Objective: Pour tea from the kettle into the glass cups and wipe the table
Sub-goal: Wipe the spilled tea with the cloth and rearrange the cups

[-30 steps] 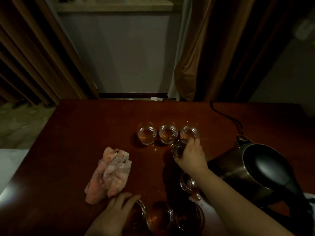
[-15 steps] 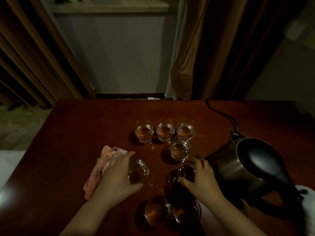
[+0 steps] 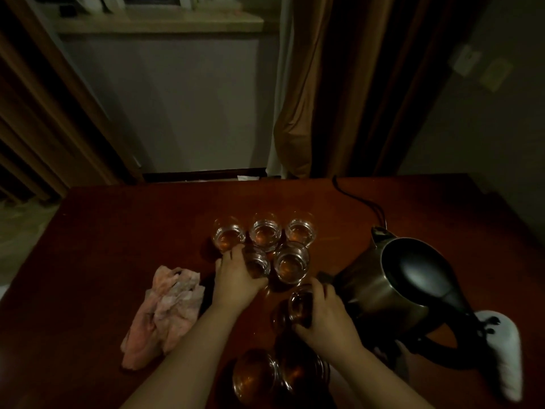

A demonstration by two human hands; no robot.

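Note:
Three glass cups of tea stand in a far row on the dark wooden table (image 3: 118, 231): left (image 3: 228, 238), middle (image 3: 265, 235), right (image 3: 300, 233). A fourth cup (image 3: 291, 265) stands just in front of them. My left hand (image 3: 237, 280) grips a fifth cup (image 3: 257, 262) beside it, low over the table. My right hand (image 3: 323, 315) holds another cup (image 3: 299, 305) close to the steel kettle (image 3: 392, 287) with its black lid. Two more cups (image 3: 253, 376) sit at the near edge. A crumpled pink cloth (image 3: 165, 311) lies left of my arms.
The kettle's black cord (image 3: 358, 199) runs toward the table's back edge. A white object (image 3: 501, 349) lies at the near right behind the kettle handle. Curtains and a wall stand beyond the table.
My left hand has carried its cup forward from beside the cloth to the spot next to the fourth cup. My right hand keeps hold of its cup near the kettle.

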